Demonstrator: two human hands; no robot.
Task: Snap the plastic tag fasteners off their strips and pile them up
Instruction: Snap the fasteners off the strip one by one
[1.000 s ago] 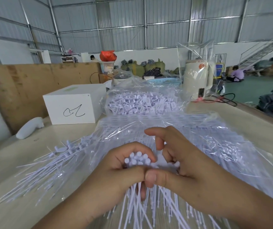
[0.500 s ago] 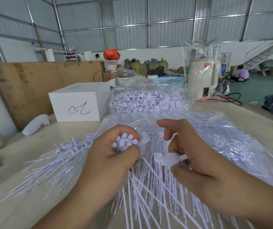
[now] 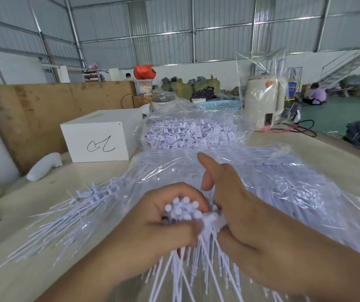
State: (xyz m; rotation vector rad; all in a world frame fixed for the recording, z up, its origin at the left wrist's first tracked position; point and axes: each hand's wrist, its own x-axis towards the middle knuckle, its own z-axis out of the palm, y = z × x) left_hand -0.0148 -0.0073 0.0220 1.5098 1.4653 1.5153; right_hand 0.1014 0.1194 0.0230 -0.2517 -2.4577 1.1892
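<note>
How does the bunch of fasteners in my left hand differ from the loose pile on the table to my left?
The bunch is gripped upright in the left hand, round heads up and packed together; the loose pile lies flat on the table, fanned out. The bunch is also touched by the right hand; the pile is untouched. Both are thin white plastic fasteners.

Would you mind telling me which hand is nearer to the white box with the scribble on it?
Left. The left hand lies below and right of the white box; the right hand is farther right.
</note>
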